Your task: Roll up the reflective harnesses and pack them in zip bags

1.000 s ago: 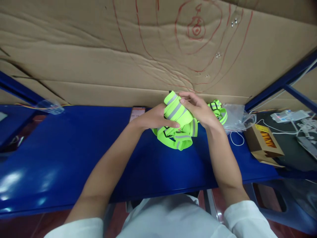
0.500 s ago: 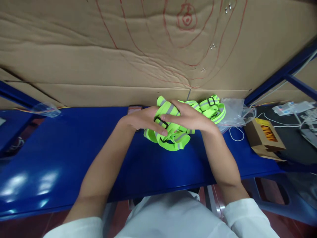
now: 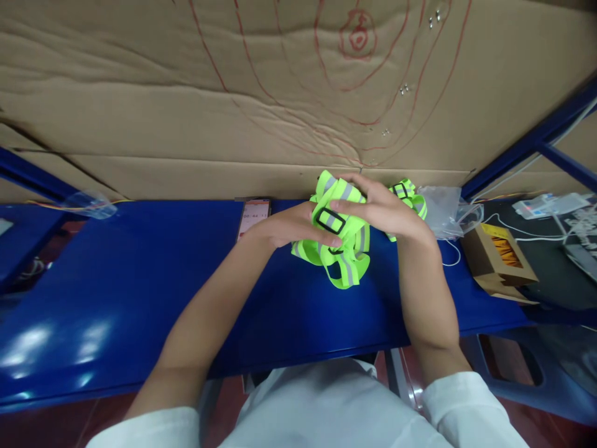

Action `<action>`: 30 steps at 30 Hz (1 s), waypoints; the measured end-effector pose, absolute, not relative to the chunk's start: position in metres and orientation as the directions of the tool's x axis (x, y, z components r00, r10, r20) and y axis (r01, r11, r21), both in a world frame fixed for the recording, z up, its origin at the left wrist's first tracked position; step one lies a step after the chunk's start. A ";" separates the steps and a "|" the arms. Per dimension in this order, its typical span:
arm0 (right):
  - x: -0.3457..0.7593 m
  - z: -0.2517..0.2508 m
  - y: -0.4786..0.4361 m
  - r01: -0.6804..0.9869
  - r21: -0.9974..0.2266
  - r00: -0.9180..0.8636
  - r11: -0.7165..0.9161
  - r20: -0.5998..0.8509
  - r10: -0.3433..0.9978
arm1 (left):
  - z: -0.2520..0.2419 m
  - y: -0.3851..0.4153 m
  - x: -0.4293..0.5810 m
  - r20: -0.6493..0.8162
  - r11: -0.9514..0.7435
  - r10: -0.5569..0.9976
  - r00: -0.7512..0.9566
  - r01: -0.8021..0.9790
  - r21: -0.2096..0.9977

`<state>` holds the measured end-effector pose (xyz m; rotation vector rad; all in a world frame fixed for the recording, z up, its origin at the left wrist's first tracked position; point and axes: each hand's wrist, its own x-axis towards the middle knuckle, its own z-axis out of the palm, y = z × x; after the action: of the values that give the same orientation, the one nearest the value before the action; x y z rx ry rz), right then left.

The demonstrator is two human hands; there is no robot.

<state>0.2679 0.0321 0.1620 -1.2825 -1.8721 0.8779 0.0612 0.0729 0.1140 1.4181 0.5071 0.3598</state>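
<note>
A bundle of neon yellow-green reflective straps [image 3: 347, 261] with grey stripes and black buckles is held just above the blue table [image 3: 140, 280]. My left hand [image 3: 291, 227] grips the bundle from the left, thumb by a black buckle. My right hand [image 3: 382, 208] closes over its top and right side, fingers curled on the straps. More of the same strap [image 3: 410, 199] lies behind my right hand, near the cardboard wall.
A phone [image 3: 254, 214] with a lit screen lies behind my left wrist. A clear plastic bag [image 3: 443, 211] and white cable sit to the right. An open brown carton [image 3: 499, 255] stands further right. Cardboard [image 3: 233, 93] with red lines backs the table.
Both hands kept turning the strap bundle; it shifted slightly right and lifted, a black buckle now faces up and a loop hangs below. The phone screen is uncovered again.
</note>
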 end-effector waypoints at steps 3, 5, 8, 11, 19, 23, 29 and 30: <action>0.272 0.162 0.034 0.359 -0.908 -0.206 0.218 0.150 0.967 | 0.108 0.073 0.066 -0.100 0.153 0.534 0.839 0.021 0.988; 0.276 0.160 0.035 0.276 -0.943 -0.172 0.186 0.142 0.975 | 0.106 0.073 0.069 -0.085 0.170 0.548 0.832 -0.011 0.985; 0.283 0.158 0.036 0.214 -0.964 -0.171 0.155 0.119 0.978 | 0.111 0.073 0.065 -0.040 0.115 0.605 0.795 -0.037 0.993; 0.288 0.161 0.035 0.199 -0.969 -0.151 0.143 0.114 0.982 | 0.122 0.074 0.055 0.098 -0.166 0.695 0.712 0.026 0.986; 0.296 0.176 0.028 0.038 -0.991 -0.088 0.126 0.122 0.989 | 0.124 0.079 0.055 0.296 -0.569 0.733 0.612 0.315 0.760; 0.305 0.178 0.027 0.021 -0.990 -0.070 0.139 0.137 0.988 | 0.122 0.082 0.053 0.295 -0.545 0.696 0.655 0.213 0.811; 0.312 0.176 0.030 0.045 -0.987 -0.103 0.151 0.146 0.984 | 0.123 0.084 0.036 0.032 -0.092 0.635 0.772 0.034 0.995; 0.312 0.175 0.031 0.061 -0.986 -0.106 0.158 0.151 0.983 | 0.121 0.085 0.034 0.037 -0.047 0.629 0.777 -0.010 0.999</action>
<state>0.3117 0.0306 0.1752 -1.0928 -1.4039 1.1319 0.0344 0.0848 0.1212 1.5457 0.5160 0.5558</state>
